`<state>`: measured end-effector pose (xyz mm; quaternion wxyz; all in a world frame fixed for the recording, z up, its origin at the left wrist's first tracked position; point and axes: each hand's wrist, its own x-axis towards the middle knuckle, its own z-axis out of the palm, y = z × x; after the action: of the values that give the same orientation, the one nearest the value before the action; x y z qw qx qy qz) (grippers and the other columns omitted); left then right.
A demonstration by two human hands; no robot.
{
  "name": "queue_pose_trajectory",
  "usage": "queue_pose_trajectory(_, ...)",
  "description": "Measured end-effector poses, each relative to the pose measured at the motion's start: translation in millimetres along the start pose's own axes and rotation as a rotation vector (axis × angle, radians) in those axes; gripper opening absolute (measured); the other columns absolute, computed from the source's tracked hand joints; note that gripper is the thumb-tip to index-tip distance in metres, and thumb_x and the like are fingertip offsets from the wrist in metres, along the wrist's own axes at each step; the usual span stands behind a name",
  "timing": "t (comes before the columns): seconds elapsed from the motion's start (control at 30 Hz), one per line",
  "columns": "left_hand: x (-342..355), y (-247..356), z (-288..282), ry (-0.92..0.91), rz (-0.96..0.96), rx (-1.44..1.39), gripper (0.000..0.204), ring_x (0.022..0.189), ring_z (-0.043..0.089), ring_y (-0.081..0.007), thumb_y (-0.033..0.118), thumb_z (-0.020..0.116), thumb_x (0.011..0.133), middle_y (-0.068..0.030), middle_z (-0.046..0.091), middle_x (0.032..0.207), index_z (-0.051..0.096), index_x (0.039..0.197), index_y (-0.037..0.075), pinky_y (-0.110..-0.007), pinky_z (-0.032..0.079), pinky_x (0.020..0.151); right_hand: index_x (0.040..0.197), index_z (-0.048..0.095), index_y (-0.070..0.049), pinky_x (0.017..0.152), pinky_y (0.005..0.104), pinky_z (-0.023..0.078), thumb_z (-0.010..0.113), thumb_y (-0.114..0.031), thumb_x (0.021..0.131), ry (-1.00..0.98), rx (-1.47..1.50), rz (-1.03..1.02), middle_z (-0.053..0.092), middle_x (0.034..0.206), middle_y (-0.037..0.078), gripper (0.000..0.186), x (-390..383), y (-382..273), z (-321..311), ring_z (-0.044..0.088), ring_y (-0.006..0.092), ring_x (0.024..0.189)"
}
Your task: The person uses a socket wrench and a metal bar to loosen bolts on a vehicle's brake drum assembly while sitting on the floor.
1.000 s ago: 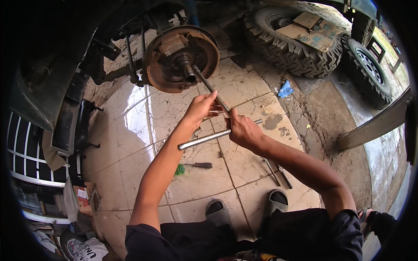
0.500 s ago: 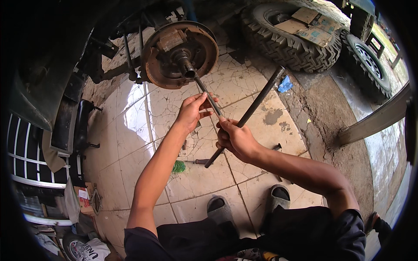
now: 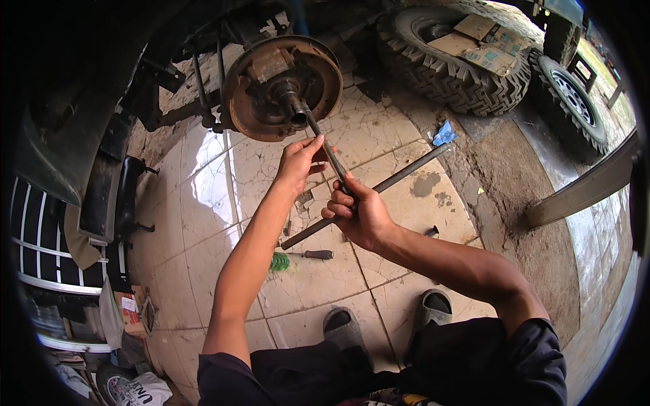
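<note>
A dark metal rod [image 3: 331,157] slants up to a rusty axle tube [image 3: 296,111], which juts from a round brown brake backing plate [image 3: 237,101]. The rod's far tip overlaps the tube's right rim; contact cannot be told. My left hand [image 3: 300,162] pinches the rod near that tip, thumb along its top. My right hand [image 3: 360,211] is closed round the rod's near end, where a long dark crossbar [image 3: 412,167] passes behind the fingers. How rod and crossbar join is hidden. Below the hands a screwdriver [image 3: 317,254] lies beside a green coil [image 3: 279,262] on the tiles.
A big knobbly tyre [image 3: 447,84] with cardboard [image 3: 484,51] on top lies at the far right, near another wheel [image 3: 572,95]. A blue scrap [image 3: 444,133] is on the floor. A curved post [image 3: 582,183] rises at right. A metal grille [image 3: 57,237] stands at left.
The crossbar has turned clockwise: its right end dropped and its left end swung up and left. The rod's tip shifted to the tube's right rim. My right hand rotated with the bar.
</note>
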<state>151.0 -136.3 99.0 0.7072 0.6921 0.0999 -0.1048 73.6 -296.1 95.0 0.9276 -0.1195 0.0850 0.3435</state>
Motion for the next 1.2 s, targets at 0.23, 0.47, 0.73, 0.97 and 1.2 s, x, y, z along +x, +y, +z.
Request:
queue_pose_trajectory(0.23,0,-3,-5,0.006,0.005,0.018,0.024,0.078,0.059,-0.0074,0.034,0.057,0.091,-0.0006,0.067,0.087,0.063,0.100,0.013,-0.027,0.043,0.067,0.090,0.043,-0.009,0.066,0.0297,0.037,0.034,-0.030,0.100,-0.070,0.071,0.003,0.029,0.059,-0.004,0.026,4,9,-8,0.029,0.0098,0.051)
queue_pose_trajectory(0.47,0,3,-3,0.020,0.026,0.003,0.025,0.072,0.061,-0.0077,0.034,0.056,0.091,-0.0015,0.068,0.082,0.064,0.092,0.011,-0.026,0.045,0.062,0.088,0.043,-0.008,0.065,0.0294,0.037,0.032,-0.030,0.100,-0.086,0.123,0.011,0.028,0.056,-0.005,0.027,4,8,-6,0.027,0.0099,0.047)
queue_pose_trajectory(0.73,13,9,-8,-0.041,0.018,0.090,0.027,0.078,0.061,-0.0080,0.037,0.055,0.091,-0.0016,0.068,0.088,0.064,0.098,0.012,-0.025,0.044,0.066,0.084,0.045,-0.007,0.060,0.0286,0.035,0.035,-0.027,0.099,-0.008,0.031,-0.026,0.029,0.055,-0.005,0.027,13,3,2,0.026,0.0097,0.047)
queue_pose_trajectory(0.97,14,5,-2,-0.095,-0.067,0.068,0.021,0.087,0.063,-0.0132,0.026,0.046,0.096,-0.0060,0.068,0.097,0.058,0.100,0.010,-0.030,0.050,0.071,0.085,0.041,0.003,0.054,0.0437,0.047,0.041,-0.021,0.094,0.176,-2.235,-0.371,0.057,0.062,0.021,0.026,11,-22,-23,0.059,0.0337,0.054)
queue_pose_trajectory(1.2,-18,2,-9,-0.279,-0.045,-0.185,0.035,0.100,0.060,-0.0160,0.030,0.046,0.096,-0.0101,0.063,0.112,0.053,0.119,0.005,-0.033,0.049,0.080,0.087,0.040,0.004,0.053,0.0428,0.045,0.045,-0.021,0.093,0.168,-2.143,-0.386,0.060,0.063,0.016,0.027,-9,-41,-12,0.060,0.0318,0.056)
